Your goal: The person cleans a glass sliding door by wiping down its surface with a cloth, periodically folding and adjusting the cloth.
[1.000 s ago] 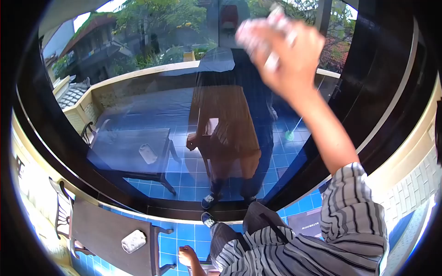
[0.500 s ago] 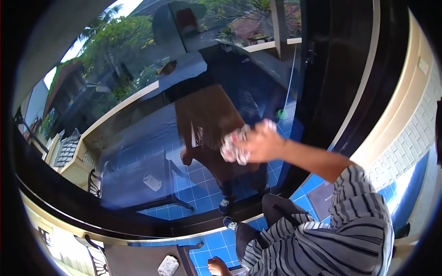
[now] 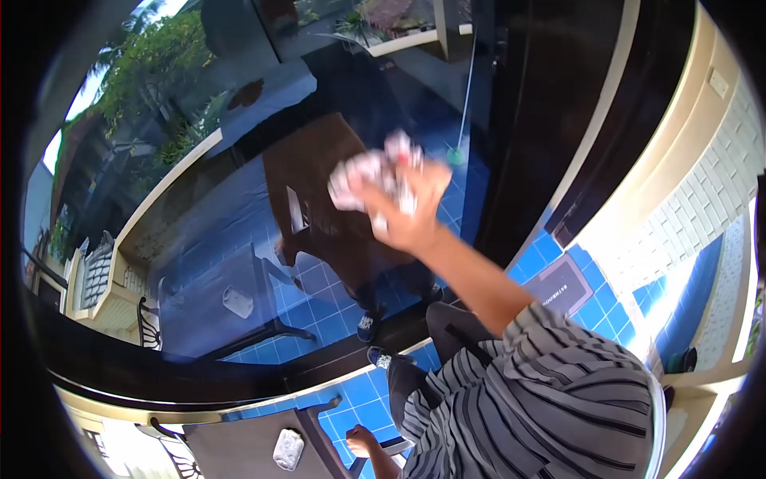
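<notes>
Against the large dark glass pane (image 3: 215,231), my right hand (image 3: 411,203) is closed around a crumpled pinkish-white cloth (image 3: 371,180), slightly blurred by motion. My left hand (image 3: 361,441) hangs low by my left leg, its fingers curled; what it holds, if anything, is hidden. Left of that hand, a folded whitish cloth or packet (image 3: 288,449) lies on the dark table (image 3: 231,447). The glass mirrors my body, the table and the trees.
A dark chair (image 3: 179,455) is beside the table. A grey mat (image 3: 558,287) lies on the blue tiles to the right, near a white brick wall (image 3: 678,215). The dark frame (image 3: 550,120) borders the glass. My shoe (image 3: 380,358) is near the sill.
My right hand swept down the glass with the cloth, then moved slightly up and left. The view turned and shifted right. My left hand stays low and curled.
</notes>
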A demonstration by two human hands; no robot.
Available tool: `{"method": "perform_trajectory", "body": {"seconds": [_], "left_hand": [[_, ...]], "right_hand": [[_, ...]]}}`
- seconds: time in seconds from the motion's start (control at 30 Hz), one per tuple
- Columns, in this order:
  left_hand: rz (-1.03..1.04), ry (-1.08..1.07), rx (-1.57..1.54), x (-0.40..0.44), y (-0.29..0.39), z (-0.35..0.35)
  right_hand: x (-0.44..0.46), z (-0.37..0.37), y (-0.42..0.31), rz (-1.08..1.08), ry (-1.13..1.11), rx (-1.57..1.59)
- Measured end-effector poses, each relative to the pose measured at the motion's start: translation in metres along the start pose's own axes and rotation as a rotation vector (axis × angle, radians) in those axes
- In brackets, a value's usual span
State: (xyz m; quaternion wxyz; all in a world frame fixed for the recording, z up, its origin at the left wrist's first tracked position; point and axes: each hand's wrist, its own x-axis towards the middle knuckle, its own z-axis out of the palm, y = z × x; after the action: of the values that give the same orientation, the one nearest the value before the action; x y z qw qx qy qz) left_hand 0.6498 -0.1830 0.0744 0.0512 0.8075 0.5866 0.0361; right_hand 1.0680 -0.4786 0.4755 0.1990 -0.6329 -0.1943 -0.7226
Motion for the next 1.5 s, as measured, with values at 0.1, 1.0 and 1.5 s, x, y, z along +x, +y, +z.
{"method": "perform_trajectory", "body": {"seconds": [0.1, 1.0, 1.5], "left_hand": [[0.046, -0.081, -0.02, 0.004, -0.004, 0.001], [0.057, -0.132, 0.028, 0.003, 0.004, -0.002], [0.033, -0.105, 0.044, 0.005, 0.002, 0.005]], "right_hand": [[-0.125, -0.044, -0.01, 0.287, -0.263, 0.025], [-0.137, -0.08, 0.042, 0.88, -0.138, -0.006], [-0.099, -0.071, 0.043, 0.815, -0.133, -0.085]]}}
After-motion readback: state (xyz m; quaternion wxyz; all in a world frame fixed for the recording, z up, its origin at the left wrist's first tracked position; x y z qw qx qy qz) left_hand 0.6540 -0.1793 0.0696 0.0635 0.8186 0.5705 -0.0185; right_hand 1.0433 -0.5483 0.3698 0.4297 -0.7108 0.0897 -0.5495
